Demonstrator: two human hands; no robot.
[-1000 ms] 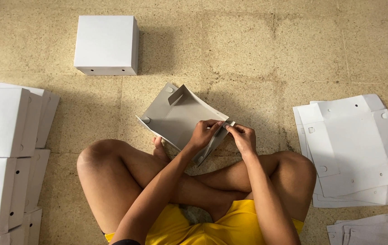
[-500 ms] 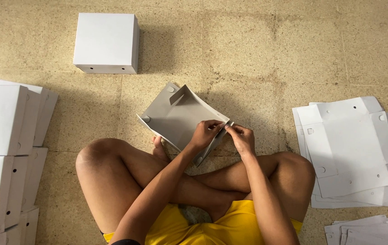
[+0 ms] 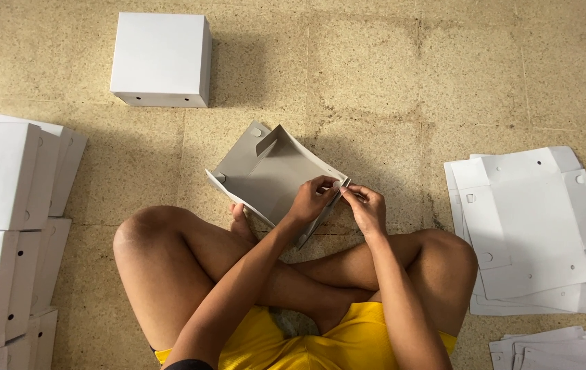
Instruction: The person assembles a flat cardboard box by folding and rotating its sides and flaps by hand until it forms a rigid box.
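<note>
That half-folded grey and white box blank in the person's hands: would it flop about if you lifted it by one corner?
Probably it bends a bit but holds shape: the box blank is thin sheet card, yet its raised flaps stand up by themselves. It looks light, since the left hand and right hand hold it by fingertips at one edge. Unlikely to roll; it could slide on the floor.

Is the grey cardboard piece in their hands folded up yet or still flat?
Partly folded: the grey cardboard box blank has side walls raised, and both hands pinch its near corner.

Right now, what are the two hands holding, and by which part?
Both hold the half-folded grey cardboard box at its near right corner: left hand and right hand pinch the edge flap there.
</note>
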